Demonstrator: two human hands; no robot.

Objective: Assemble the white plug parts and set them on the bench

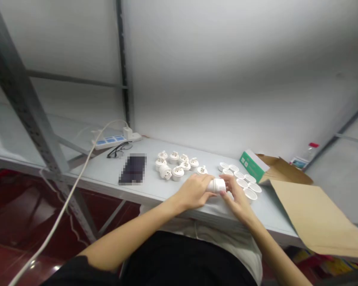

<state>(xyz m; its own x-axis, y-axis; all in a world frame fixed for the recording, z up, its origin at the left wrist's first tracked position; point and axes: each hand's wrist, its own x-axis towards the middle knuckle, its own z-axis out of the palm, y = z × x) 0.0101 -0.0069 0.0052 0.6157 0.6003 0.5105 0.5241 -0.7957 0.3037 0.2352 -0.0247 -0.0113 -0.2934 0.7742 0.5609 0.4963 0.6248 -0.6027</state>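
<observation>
Above the front edge of the shelf, my left hand [198, 191] is closed round one end of a white round plastic plug housing [217, 185], which lies sideways. My right hand [236, 194] pinches its other end between thumb and fingers; part of the piece is hidden. Behind my left hand stand several white plug adapters [178, 171] with prongs on top, one of them tipped over. Beside my right hand several white round cups [242, 183] sit with their rims up.
A green and white box [253, 166] and an open cardboard carton [316, 214] occupy the right side, with a red-capped bottle [310, 153] behind. To the left are a dark blurred-out object [133, 169], glasses [119, 149], a power strip [111, 140] and a white cable [77, 180] crossing a metal post [32, 107].
</observation>
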